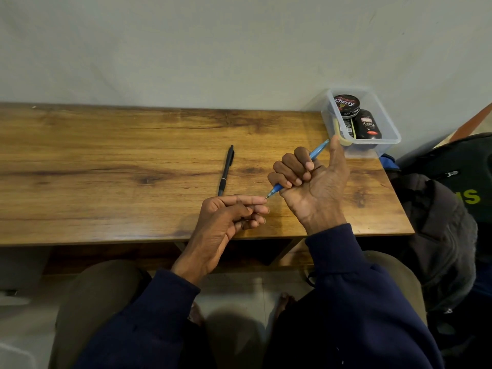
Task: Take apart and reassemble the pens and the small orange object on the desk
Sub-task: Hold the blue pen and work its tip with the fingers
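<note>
My right hand [311,182] is wrapped in a fist around a blue pen [318,150], thumb resting on its top end. The pen's tip [267,197] pokes out below the fist and touches the index fingertip of my left hand [229,217]. The left hand's other fingers are curled loosely; nothing shows inside them. A black pen [226,170] lies alone on the wooden desk [106,166], left of both hands. No small orange object is in sight.
A clear plastic tub [383,123] with black shoe-polish tins stands at the desk's back right corner. A dark backpack and jacket [447,209] sit right of the desk. A wall runs behind it. My knees are under the front edge.
</note>
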The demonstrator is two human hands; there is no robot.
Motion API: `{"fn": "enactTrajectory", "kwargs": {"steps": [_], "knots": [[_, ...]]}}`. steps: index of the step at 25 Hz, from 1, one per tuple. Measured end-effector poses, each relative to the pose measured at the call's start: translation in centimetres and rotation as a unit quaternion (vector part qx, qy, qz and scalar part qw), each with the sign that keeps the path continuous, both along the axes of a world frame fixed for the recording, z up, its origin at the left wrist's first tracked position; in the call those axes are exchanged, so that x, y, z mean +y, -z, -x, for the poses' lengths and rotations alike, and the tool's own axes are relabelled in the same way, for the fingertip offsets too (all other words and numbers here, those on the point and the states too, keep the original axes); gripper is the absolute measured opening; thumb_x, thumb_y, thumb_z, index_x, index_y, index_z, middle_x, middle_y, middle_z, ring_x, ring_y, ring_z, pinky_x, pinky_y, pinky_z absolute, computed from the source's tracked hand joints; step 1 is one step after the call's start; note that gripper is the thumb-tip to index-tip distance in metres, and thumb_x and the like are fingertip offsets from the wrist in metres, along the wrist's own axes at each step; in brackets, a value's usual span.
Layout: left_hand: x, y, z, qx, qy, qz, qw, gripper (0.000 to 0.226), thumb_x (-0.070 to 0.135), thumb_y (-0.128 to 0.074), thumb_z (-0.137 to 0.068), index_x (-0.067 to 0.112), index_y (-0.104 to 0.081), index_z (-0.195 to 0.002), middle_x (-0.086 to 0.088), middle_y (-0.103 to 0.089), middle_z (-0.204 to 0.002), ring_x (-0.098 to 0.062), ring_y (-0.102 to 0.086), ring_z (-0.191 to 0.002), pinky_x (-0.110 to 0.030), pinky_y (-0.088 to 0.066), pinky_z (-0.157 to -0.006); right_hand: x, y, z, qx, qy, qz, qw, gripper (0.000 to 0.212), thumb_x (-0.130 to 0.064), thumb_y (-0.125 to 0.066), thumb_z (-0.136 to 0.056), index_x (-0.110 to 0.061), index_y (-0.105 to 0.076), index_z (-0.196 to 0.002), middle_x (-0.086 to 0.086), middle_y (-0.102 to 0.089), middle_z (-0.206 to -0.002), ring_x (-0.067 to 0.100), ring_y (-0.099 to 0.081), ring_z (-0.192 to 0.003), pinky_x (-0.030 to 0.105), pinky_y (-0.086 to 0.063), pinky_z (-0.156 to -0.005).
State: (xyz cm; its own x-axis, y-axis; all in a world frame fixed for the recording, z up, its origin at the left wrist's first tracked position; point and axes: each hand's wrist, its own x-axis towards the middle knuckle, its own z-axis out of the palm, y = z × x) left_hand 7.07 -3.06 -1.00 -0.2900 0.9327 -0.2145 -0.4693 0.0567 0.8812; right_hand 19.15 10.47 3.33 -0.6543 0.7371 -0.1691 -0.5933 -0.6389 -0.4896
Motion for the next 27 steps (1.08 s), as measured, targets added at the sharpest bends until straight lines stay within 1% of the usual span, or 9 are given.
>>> {"fn": "enactTrajectory", "kwargs": {"steps": [11,13,15,16,18,20,22,23,27], "knots": [[-0.1,-0.1,0.0,0.001,-0.014,0.009,1.0,0.028,-0.009,-0.052,-0.096,-0.004,-0.077,-0.107,-0.026,-0.077,-0.1,-0.021,-0.074,-0.079,-0.021,-0.06,-0.071,-0.5,-0.3,0.2,-0.007,0.015,-0.009,1.0,0.063,-0.07,-0.04,-0.097,-0.017,-0.037,-0.064,-0.005,-0.017,-0.056,0.01,-0.015,-0.054,0.028,-0.014,-0.058],[-0.1,-0.1,0.1,-0.005,-0.017,0.01,1.0,0.027,-0.009,-0.053,-0.096,-0.003,-0.078,-0.106,-0.026,-0.077,-0.1,-0.021,-0.075,-0.079,-0.022,-0.06,-0.072,-0.5,-0.2,0.3,-0.015,0.017,-0.018,1.0,0.056,-0.062,-0.04,-0.1,-0.015,-0.045,-0.071,-0.004,-0.027,-0.058,0.011,-0.021,-0.057,0.028,-0.021,-0.058],[-0.1,-0.3,0.3,0.002,-0.028,0.007,1.0,0.027,-0.008,-0.054,-0.096,-0.002,-0.078,-0.106,-0.026,-0.077,-0.101,-0.022,-0.075,-0.078,-0.023,-0.06,-0.072,-0.5,-0.2,0.6,-0.027,0.018,-0.03,0.999,0.04,-0.042,-0.04,-0.104,-0.009,-0.057,-0.089,0.001,-0.042,-0.069,0.014,-0.038,-0.064,0.03,-0.036,-0.067],[0.0,-0.4,0.4,0.019,-0.041,0.008,0.999,0.026,-0.007,-0.055,-0.097,0.0,-0.079,-0.105,-0.025,-0.078,-0.099,-0.023,-0.074,-0.078,-0.023,-0.061,-0.071,-0.4,-0.2,0.7,-0.046,0.015,-0.046,0.998,0.033,-0.031,-0.04,-0.104,-0.005,-0.061,-0.102,0.004,-0.048,-0.078,0.015,-0.046,-0.071,0.034,-0.044,-0.076],[0.0,-0.5,0.6,0.074,-0.082,0.024,0.994,0.021,-0.001,-0.06,-0.097,0.003,-0.08,-0.102,-0.02,-0.079,-0.095,-0.024,-0.074,-0.078,-0.025,-0.061,-0.071,-0.3,-0.1,0.8,-0.134,0.01,-0.112,0.985,0.03,-0.017,-0.041,-0.107,-0.001,-0.063,-0.12,0.007,-0.059,-0.09,0.018,-0.06,-0.084,0.039,-0.053,-0.089],[-0.1,-0.7,1.0,0.112,-0.131,0.049,0.984,0.014,0.007,-0.067,-0.096,0.006,-0.08,-0.099,-0.015,-0.08,-0.089,-0.022,-0.075,-0.076,-0.023,-0.061,-0.069,-0.4,0.4,0.9,-0.251,0.01,-0.195,0.948,0.028,-0.017,-0.048,-0.108,-0.002,-0.066,-0.124,0.01,-0.069,-0.1,0.019,-0.065,-0.095,0.039,-0.056,-0.092],[-0.3,-0.7,1.5,0.152,-0.174,0.072,0.97,0.009,0.012,-0.071,-0.094,0.01,-0.08,-0.097,-0.009,-0.08,-0.086,-0.019,-0.074,-0.073,-0.022,-0.061,-0.068,-0.6,0.8,0.9,-0.329,0.018,-0.233,0.915,0.025,-0.017,-0.056,-0.105,-0.003,-0.069,-0.121,0.013,-0.075,-0.107,0.021,-0.068,-0.096,0.036,-0.057,-0.087],[-0.4,-0.7,1.7,0.188,-0.19,0.081,0.96,0.008,0.014,-0.072,-0.094,0.014,-0.079,-0.097,-0.005,-0.08,-0.085,-0.017,-0.073,-0.073,-0.022,-0.061,-0.069,-0.6,1.0,0.9,-0.355,0.03,-0.243,0.902,0.022,-0.017,-0.058,-0.104,-0.004,-0.07,-0.118,0.014,-0.076,-0.106,0.021,-0.069,-0.094,0.033,-0.058,-0.083],[-0.5,-0.5,2.0,0.316,-0.24,0.097,0.913,0.008,0.019,-0.075,-0.092,0.021,-0.079,-0.098,0.004,-0.078,-0.083,-0.007,-0.074,-0.078,-0.024,-0.06,-0.073,-0.3,1.4,0.9,-0.424,0.075,-0.276,0.859,0.015,-0.016,-0.066,-0.1,-0.01,-0.068,-0.114,0.013,-0.079,-0.093,0.011,-0.071,-0.073,0.023,-0.058,-0.065]]}}
